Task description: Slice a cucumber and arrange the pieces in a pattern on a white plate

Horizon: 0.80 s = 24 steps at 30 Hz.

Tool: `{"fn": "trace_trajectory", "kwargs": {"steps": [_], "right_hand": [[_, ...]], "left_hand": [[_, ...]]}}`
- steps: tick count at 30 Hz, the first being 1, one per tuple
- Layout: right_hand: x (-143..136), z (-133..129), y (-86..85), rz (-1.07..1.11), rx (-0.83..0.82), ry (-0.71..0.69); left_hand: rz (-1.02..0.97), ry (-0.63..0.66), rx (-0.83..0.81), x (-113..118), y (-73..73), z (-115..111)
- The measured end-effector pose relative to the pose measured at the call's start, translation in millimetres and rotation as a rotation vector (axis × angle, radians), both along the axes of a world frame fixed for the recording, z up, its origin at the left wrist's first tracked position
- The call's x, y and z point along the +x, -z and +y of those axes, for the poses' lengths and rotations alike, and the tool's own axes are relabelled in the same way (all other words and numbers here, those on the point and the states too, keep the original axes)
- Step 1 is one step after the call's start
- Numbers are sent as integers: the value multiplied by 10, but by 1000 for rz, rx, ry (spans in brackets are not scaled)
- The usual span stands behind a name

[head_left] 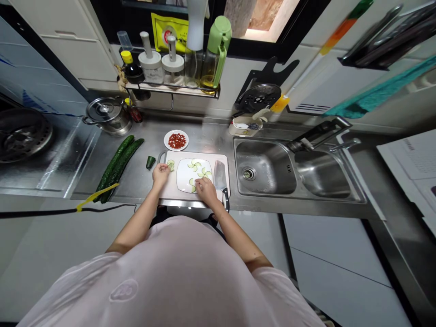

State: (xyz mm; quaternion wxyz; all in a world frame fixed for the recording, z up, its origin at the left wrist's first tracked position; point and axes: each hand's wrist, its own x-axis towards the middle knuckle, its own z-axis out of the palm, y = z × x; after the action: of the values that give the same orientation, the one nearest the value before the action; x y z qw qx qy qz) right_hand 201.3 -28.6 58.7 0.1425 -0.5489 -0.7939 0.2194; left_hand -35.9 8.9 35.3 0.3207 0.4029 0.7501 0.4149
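Note:
A white square plate [183, 169] lies on a pale cutting board [221, 158], with thin half-round cucumber slices [205, 173] arranged on it in curved petal shapes. Over the plate's near right part, my right hand [206, 190] has its fingers pinched at a cucumber slice [192, 184]. My left hand [161, 175] is at the board's left side, its fingertips closed together beside a small pile of cucumber slices [170, 164]. Whatever it may hold is too small to make out. A cleaver [220, 175] rests along the board's right edge, black handle toward me.
Left of the board are a cucumber end piece [150, 162], two whole cucumbers [120, 168] and a steel pot [108, 116]. Behind it sits a plate of red pieces [176, 140]. A double sink [265, 168] is on the right. Bottles and jars fill a wall rack [170, 89].

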Motion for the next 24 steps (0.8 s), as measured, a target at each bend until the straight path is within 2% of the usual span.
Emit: {"fn": "trace_trajectory", "kwargs": {"steps": [3, 6, 12, 16, 20, 24], "right_hand": [[-37, 56, -78, 42, 11, 11], [-103, 138, -211, 135, 48, 28], [-270, 327, -526, 398, 96, 30], [-326, 411, -625, 476, 42, 30], [-331, 446, -624, 500, 8, 36], [-314, 461, -584, 564, -5, 55]], "left_hand": [[-290, -17, 85, 44, -107, 14], [-414, 62, 112, 123, -258, -2], [-452, 250, 116, 332, -597, -61], [-466, 331, 154, 456, -777, -93], [-435, 365, 162, 528, -856, -110], [-446, 361, 162, 561, -855, -114]]}}
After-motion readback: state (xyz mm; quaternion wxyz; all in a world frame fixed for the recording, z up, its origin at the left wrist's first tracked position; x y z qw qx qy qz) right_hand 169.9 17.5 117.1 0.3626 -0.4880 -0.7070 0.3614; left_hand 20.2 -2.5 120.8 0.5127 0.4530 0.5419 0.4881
